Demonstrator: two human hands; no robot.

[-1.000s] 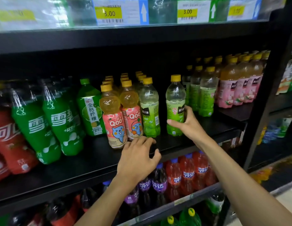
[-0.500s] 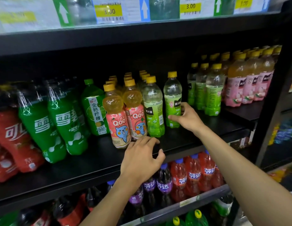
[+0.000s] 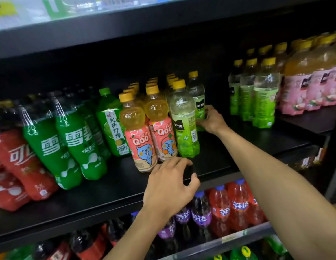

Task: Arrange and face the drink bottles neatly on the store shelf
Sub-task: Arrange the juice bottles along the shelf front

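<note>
My right hand (image 3: 210,120) grips the lower body of a pale green grape drink bottle (image 3: 197,94) with a yellow cap, standing just behind and right of the front green grape bottle (image 3: 184,122). My left hand (image 3: 170,186) rests on the black shelf (image 3: 216,158) near its front edge, fingers loosely bent, holding nothing, just in front of two pink-labelled Qoo bottles (image 3: 142,139). Rows of yellow-capped bottles run back behind them.
Green Sprite bottles (image 3: 77,145), a green lemon drink bottle (image 3: 112,124) and red cola bottles (image 3: 19,166) fill the left. More green grape bottles (image 3: 264,94) and pink-labelled bottles (image 3: 302,83) stand at the right. Fanta bottles (image 3: 236,205) sit on the shelf below.
My right hand has slid the green grape bottle leftward and back, so it now stands close behind the front green bottle. My left hand has stayed on the shelf.
</note>
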